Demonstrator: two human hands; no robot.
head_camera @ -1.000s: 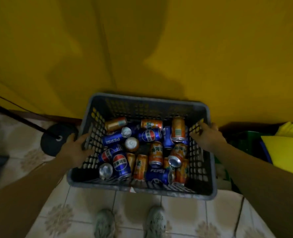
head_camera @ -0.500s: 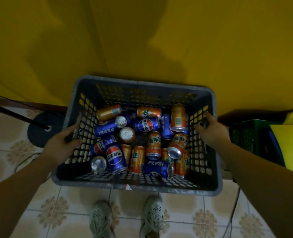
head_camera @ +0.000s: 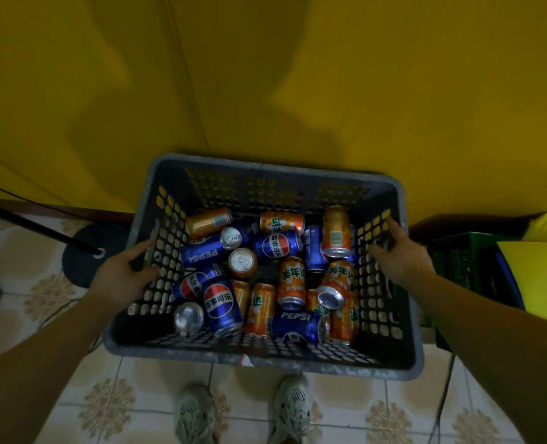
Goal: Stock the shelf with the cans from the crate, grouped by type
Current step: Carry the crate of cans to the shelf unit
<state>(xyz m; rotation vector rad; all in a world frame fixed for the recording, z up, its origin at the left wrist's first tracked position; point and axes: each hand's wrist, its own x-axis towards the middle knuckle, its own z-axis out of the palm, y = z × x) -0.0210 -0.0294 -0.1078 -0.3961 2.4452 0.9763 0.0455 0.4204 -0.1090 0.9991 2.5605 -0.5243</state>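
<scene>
A grey perforated plastic crate (head_camera: 265,360) is held up above the tiled floor, in front of a yellow wall. Inside it lie several blue Pepsi cans (head_camera: 222,304) and several orange Mirinda cans (head_camera: 292,282), mixed and mostly on their sides. My left hand (head_camera: 121,277) grips the crate's left wall from outside, fingers at the handle slot. My right hand (head_camera: 400,254) grips the right wall the same way. No shelf is in view.
A black round stand base (head_camera: 86,254) with a slanted pole sits on the floor at the left. A green crate (head_camera: 464,261) and yellow fabric (head_camera: 541,277) stand at the right. My two shoes (head_camera: 243,411) are below the crate. A cable runs along the floor at the right.
The crate has come up off the floor and nearer to the camera, held by both hands. The cans have barely shifted inside it.
</scene>
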